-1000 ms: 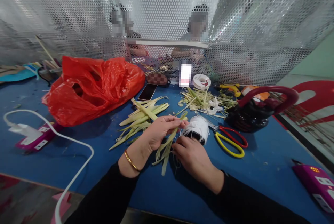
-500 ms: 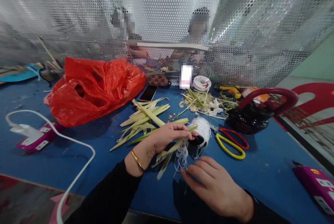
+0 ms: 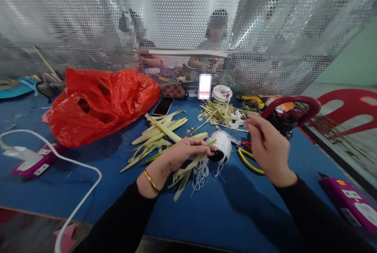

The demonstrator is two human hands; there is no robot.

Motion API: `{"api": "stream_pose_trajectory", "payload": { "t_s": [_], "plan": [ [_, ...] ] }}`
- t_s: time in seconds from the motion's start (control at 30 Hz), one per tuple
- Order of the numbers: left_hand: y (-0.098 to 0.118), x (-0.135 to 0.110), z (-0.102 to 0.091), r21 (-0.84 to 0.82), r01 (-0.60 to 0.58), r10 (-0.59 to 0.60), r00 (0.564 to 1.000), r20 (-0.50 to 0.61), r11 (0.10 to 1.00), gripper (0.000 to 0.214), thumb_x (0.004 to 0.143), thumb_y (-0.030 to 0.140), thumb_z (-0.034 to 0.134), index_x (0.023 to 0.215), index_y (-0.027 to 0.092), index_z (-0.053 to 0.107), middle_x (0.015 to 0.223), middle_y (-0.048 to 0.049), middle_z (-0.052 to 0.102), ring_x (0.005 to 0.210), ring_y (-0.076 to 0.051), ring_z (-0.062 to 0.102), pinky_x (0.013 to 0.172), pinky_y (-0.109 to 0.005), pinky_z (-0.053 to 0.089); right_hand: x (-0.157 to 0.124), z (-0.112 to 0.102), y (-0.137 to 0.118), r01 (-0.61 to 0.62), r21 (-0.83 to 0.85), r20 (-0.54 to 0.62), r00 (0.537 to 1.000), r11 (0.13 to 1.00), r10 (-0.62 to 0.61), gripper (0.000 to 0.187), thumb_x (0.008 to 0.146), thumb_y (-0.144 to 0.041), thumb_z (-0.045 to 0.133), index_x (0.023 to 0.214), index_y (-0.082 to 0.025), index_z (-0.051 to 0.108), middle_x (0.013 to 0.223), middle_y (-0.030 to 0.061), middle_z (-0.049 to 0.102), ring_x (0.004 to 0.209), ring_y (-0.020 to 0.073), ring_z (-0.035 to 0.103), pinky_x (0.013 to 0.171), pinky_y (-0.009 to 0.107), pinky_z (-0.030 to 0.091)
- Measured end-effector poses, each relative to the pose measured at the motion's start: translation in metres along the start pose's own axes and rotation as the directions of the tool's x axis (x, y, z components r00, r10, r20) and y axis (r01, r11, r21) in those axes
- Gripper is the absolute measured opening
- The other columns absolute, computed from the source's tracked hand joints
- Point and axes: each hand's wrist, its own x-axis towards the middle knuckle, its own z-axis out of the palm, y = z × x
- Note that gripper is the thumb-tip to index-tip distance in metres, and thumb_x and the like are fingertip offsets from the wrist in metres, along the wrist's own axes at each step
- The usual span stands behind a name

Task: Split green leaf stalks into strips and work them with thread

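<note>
My left hand (image 3: 182, 155) is closed on a small bundle of green leaf strips (image 3: 188, 170), holding it low over the blue table (image 3: 123, 190). A spool of white thread (image 3: 222, 149) lies just right of that hand, with loose loops of thread (image 3: 200, 173) hanging under the bundle. My right hand (image 3: 266, 149) is raised to the right of the spool, fingers pinched together; a thin thread may run from it, but I cannot make it out. Yellow and red handled scissors (image 3: 249, 160) lie partly hidden behind the right hand.
A pile of leaf strips (image 3: 160, 135) and a heap of trimmings (image 3: 220, 112) lie behind my hands. A red plastic bag (image 3: 97, 101), a phone (image 3: 162, 106), a tape roll (image 3: 222, 92), a dark basket with a red handle (image 3: 290, 113), purple power strips (image 3: 33, 162) (image 3: 350, 204) and a white cable (image 3: 76, 162) surround them. Two people sit behind the perforated screen (image 3: 279, 37).
My right hand has lifted off the table beside the bundle and swung up and right, above the scissors. The left hand keeps its hold on the strips, thread loops now hanging below.
</note>
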Motion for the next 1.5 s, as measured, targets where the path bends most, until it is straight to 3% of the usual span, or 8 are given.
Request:
{"api": "stream_pose_trajectory", "payload": {
  "t_s": [0.17,0.27,0.4,0.57,0.67,0.83,1.03,1.5],
  "plan": [
    [0.007,-0.003,0.002,0.069,0.014,-0.011,0.999,-0.044,0.997,0.014,0.075,0.026,0.068,0.07,0.013,0.069,0.098,-0.0106,0.072,0.081,-0.015,0.064,0.066,-0.024,0.043,-0.002,0.012,0.014,-0.098,-0.209,0.271,0.95,0.973,0.154,0.029,0.087,-0.036,0.054,0.104,-0.015,0.065,0.101,0.0154,0.066,0.086,0.0302,0.063,0.071,0.039,0.048],
    [0.012,-0.005,0.004,0.092,0.014,-0.004,0.994,-0.113,0.996,0.013,0.076,0.024,0.067,0.067,0.014,0.067,0.083,-0.0074,0.072,0.072,-0.012,0.062,0.064,-0.023,0.041,-0.03,0.005,0.002,-0.298,0.048,0.609,0.765,0.953,0.208,0.034,0.089,-0.044,0.049,0.069,-0.021,0.064,0.064,0.0028,0.061,0.062,0.0186,0.058,0.058,0.029,0.044],
    [0.011,-0.004,0.009,0.074,-0.051,0.059,0.991,-0.123,0.996,0.018,0.078,0.028,0.065,0.067,0.014,0.066,0.09,-0.0085,0.071,0.083,-0.014,0.061,0.073,-0.024,0.042,-0.06,0.014,-0.018,-0.694,0.151,0.801,0.503,0.704,0.325,0.029,0.082,-0.044,0.056,0.078,-0.019,0.069,0.054,-0.002,0.054,0.044,0.0122,0.045,0.044,0.025,0.035],
    [0.006,-0.002,0.015,0.027,-0.013,0.015,0.995,-0.096,1.0,0.018,0.073,0.03,0.071,0.068,0.014,0.065,0.091,-0.0086,0.071,0.072,-0.013,0.061,0.075,-0.028,0.043,-0.069,0.032,-0.035,-0.857,0.188,0.805,0.415,0.48,0.424,0.027,0.074,-0.043,0.061,0.071,-0.017,0.066,0.044,-0.007,0.041,0.035,0.0088,0.034,0.037,0.023,0.026],
    [0.006,-0.002,0.015,0.067,-0.038,0.045,0.993,-0.109,0.997,0.019,0.073,0.032,0.071,0.069,0.014,0.066,0.094,-0.0095,0.071,0.076,-0.014,0.061,0.077,-0.028,0.043,-0.064,0.025,-0.037,-0.865,0.318,0.799,0.464,0.388,0.381,0.026,0.077,-0.042,0.06,0.068,-0.018,0.063,0.045,-0.0068,0.041,0.039,0.0092,0.036,0.04,0.022,0.028],
    [0.005,-0.001,0.01,0.151,-0.066,0.079,0.994,-0.079,0.986,0.019,0.076,0.032,0.068,0.069,0.014,0.068,0.1,-0.0112,0.071,0.084,-0.016,0.061,0.076,-0.027,0.042,-0.043,-0.003,-0.032,-0.681,0.64,0.583,0.732,0.356,0.353,0.025,0.084,-0.034,0.059,0.064,-0.019,0.058,0.074,0.0027,0.06,0.075,0.0169,0.056,0.07,0.027,0.044],
    [0.004,-0.001,0.011,0.201,-0.055,0.051,0.998,0.025,0.978,0.014,0.079,0.029,0.065,0.075,0.016,0.069,0.108,-0.0107,0.069,0.098,-0.02,0.061,0.084,-0.03,0.041,-0.019,-0.019,-0.024,-0.657,0.729,0.529,0.718,0.189,0.453,0.025,0.087,-0.029,0.056,0.064,-0.02,0.054,0.062,-0.0012,0.054,0.057,0.0141,0.053,0.056,0.025,0.043],
    [0.009,-0.006,0.019,0.283,-0.097,0.055,0.987,0.151,0.954,0.016,0.082,0.028,0.062,0.072,0.017,0.068,0.099,-0.0083,0.069,0.108,-0.023,0.061,0.099,-0.033,0.036,0.016,-0.008,-0.012,-0.444,0.734,0.387,0.895,0.513,0.221,0.021,0.092,-0.027,0.052,0.072,-0.02,0.057,0.105,0.0067,0.071,0.108,0.0239,0.061,0.095,0.04,0.044]
  ]
}}
